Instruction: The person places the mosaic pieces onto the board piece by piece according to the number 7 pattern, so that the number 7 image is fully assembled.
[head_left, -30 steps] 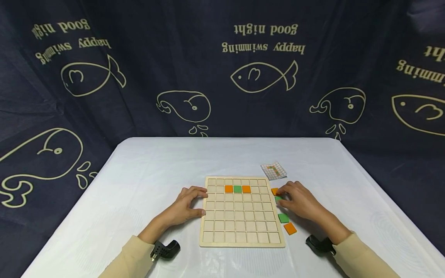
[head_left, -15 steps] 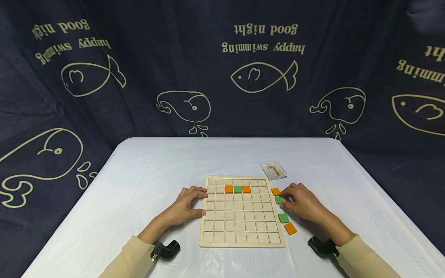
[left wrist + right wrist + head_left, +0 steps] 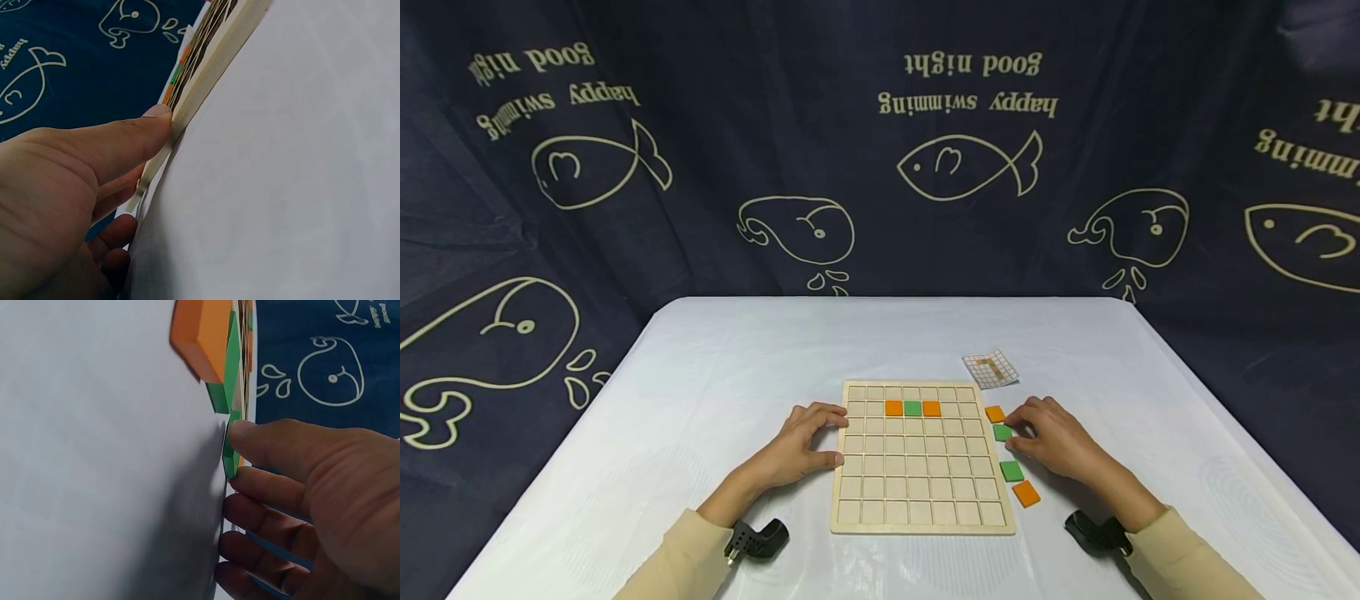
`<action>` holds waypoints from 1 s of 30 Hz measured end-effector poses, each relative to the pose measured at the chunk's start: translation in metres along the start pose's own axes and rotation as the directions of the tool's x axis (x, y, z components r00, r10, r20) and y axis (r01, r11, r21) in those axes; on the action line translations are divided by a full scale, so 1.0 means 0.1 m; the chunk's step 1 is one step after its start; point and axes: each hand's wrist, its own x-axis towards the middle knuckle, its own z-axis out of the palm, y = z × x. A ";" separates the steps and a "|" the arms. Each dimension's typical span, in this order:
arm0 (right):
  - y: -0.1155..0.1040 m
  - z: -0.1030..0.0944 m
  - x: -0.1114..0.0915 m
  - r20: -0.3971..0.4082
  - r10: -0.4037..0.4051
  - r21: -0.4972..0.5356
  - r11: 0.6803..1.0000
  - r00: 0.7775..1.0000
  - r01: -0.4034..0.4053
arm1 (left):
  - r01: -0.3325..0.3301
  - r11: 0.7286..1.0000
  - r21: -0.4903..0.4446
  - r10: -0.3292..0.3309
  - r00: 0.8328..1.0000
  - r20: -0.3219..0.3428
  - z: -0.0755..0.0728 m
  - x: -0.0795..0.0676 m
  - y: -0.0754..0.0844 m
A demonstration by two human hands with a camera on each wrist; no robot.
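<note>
A square wooden grid board (image 3: 917, 529) lies flat on the table. One orange tile (image 3: 893, 408), a green tile (image 3: 912, 408) and another orange tile (image 3: 931, 408) sit side by side in its second row from the far edge. My left hand (image 3: 797, 446) touches the board's left edge, thumb and fingers spread; the left wrist view has the thumb (image 3: 156, 119) against that edge. To the board's right, my right hand (image 3: 1060, 437) has thumb and index fingertips at the right side of a loose green tile (image 3: 1001, 432), which lies flat. A loose orange tile (image 3: 995, 414) is beside the index finger.
Nearer to me on the right lie another green tile (image 3: 1012, 472) and an orange tile (image 3: 1026, 493). A small pattern card (image 3: 991, 369) with a printed grid rests beyond the board's far right corner. Behind the white table (image 3: 775, 333) hangs a dark patterned cloth (image 3: 880, 250).
My right hand has drawn back slightly to the right, uncovering more of the far orange tile and the green tile near its fingers. The left hand and board have stayed still.
</note>
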 end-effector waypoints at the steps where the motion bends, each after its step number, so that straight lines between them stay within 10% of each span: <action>1: 0.00 0.00 0.00 -0.003 -0.002 -0.002 1.000 1.000 0.002 | 0.001 1.000 -0.003 -0.001 1.000 0.000 0.00 0.00 0.00; 30: 0.04 0.02 -0.01 -0.047 -0.047 -0.006 0.999 0.998 0.047 | 0.024 0.999 0.032 -0.024 1.000 -0.005 0.01 0.00 0.02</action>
